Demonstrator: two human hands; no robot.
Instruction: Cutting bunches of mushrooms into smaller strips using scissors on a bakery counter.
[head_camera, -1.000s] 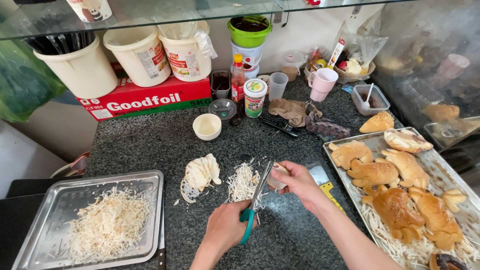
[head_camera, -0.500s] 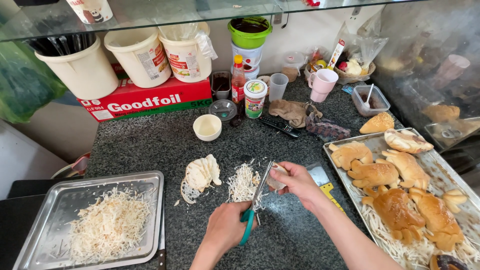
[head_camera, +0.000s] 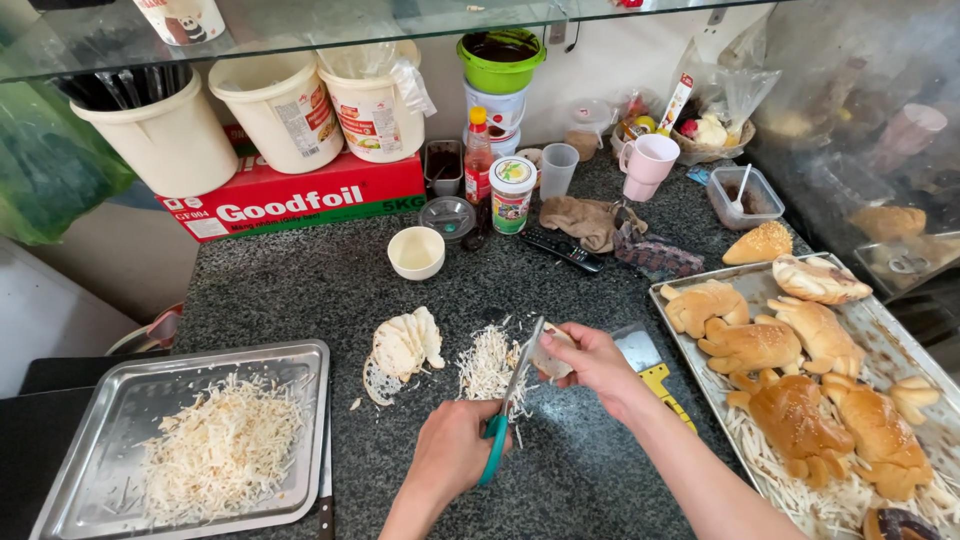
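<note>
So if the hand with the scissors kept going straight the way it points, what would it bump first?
Probably the pale slice held by the right hand: the left hand points its scissors up at it. Depth is hard to judge.

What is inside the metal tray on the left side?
The metal tray holds a heap of pale shreds. The tray bottom beneath the heap is covered, so anything under it cannot be seen.
</note>
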